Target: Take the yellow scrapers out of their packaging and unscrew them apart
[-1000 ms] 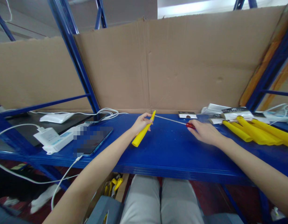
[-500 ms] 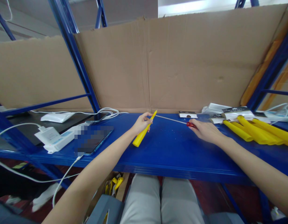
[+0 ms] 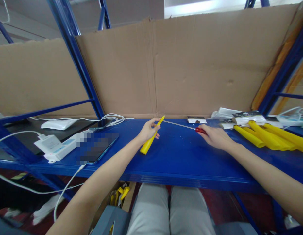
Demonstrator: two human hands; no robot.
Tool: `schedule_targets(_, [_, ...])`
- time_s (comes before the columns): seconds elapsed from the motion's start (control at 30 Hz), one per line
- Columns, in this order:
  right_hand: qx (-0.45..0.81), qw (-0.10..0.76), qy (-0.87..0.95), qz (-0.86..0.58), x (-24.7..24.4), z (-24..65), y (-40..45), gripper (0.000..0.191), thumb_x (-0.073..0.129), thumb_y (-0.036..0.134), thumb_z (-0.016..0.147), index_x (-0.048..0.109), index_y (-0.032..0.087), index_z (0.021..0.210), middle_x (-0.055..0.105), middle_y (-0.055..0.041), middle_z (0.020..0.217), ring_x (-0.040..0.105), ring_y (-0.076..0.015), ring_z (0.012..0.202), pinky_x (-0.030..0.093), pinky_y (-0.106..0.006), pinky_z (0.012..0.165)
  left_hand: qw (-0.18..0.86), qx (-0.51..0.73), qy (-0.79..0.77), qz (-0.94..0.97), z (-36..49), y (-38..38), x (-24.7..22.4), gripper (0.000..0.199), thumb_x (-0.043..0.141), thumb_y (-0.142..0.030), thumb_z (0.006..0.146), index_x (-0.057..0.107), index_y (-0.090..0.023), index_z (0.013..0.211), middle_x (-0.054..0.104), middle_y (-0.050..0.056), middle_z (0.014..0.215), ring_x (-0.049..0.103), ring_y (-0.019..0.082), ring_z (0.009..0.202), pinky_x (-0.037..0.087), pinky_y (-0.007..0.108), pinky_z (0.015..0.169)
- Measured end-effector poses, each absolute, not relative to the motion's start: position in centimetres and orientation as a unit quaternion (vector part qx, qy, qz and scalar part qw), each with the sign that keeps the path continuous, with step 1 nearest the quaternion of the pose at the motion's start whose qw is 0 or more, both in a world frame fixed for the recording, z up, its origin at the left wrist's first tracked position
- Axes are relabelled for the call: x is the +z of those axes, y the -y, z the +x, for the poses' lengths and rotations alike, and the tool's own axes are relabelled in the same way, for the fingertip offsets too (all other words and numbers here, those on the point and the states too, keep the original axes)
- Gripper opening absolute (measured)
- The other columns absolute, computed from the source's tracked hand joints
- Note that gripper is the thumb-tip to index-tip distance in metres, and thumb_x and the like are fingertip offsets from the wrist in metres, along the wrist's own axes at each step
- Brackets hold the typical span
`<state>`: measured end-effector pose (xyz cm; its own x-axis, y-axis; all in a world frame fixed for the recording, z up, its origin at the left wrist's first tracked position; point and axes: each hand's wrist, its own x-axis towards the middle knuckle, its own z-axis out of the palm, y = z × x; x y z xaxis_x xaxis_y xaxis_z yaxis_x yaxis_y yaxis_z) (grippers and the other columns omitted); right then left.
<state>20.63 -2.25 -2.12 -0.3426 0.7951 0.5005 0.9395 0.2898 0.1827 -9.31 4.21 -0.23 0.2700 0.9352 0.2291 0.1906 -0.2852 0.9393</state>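
1. While the left hand [image 3: 148, 130] pinches a tapered yellow tube [image 3: 149, 143] just below frame centre, the right hand [image 3: 217, 135] curls around a red-handled screwdriver [image 3: 199, 130], right of centre.
2. Other yellow tubes [image 3: 266, 135] lie far right.

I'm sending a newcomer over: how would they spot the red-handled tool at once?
Find the blue shelf before the tall cardboard, then the right hand there. That hand holds the red-handled tool, its shaft pointing toward the yellow piece in the left hand. The red handle and thin shaft set it apart from the thick yellow pieces nearby.
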Motion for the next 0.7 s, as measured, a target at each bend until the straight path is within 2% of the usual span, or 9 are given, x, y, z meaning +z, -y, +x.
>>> schedule_targets(0.13, [-0.206,0.183,0.792,-0.544,-2.06,20.46,2.41,0.028,0.038,0.032,0.093,0.057,0.017,0.108,0.072,-0.0113,0.094,0.069,-0.0252,0.079,0.047,-0.031,0.062,0.416,0.452,-0.421,0.667,-9.21,-3.76,0.14,0.039,0.055,-0.006,0.085,0.055,-0.014,0.123,0.059,0.001,0.082,0.057,0.006,0.04,0.05,0.021,0.038])
schedule_targets(0.33, [-0.167,0.183,0.821,-0.514,-2.03,20.18,2.21,0.029,0.036,0.029,0.094,0.06,0.016,0.103,0.07,-0.0136,0.096,0.067,-0.024,0.085,0.05,-0.033,0.073,0.396,0.476,-0.426,0.66,-9.4,-4.08,0.13,0.037,0.057,-0.008,0.084,0.06,-0.014,0.121,0.058,-0.001,0.076,0.052,0.005,0.037,0.042,0.018,0.033])
schedule_targets(0.57, [-0.187,0.151,0.791,-0.562,-1.6,20.79,2.58,0.033,0.037,0.038,0.094,0.058,0.02,0.112,0.072,-0.0116,0.099,0.069,-0.0267,0.079,0.047,-0.033,0.059,0.412,0.465,-0.414,0.665,-9.53,-4.29,-0.35,0.038,0.061,-0.012,0.083,0.061,-0.017,0.12,0.06,-0.002,0.075,0.05,0.003,0.038,0.041,0.015,0.033])
schedule_targets(0.7, [-0.149,0.186,0.8,-0.551,-1.54,20.56,2.48,0.033,0.034,0.038,0.095,0.057,0.019,0.109,0.072,-0.0109,0.096,0.068,-0.025,0.08,0.048,-0.032,0.064,0.431,0.474,-0.412,0.648,-9.61,-4.09,0.0,0.037,0.063,-0.012,0.081,0.062,-0.016,0.118,0.062,-0.001,0.075,0.051,0.004,0.038,0.041,0.016,0.034])
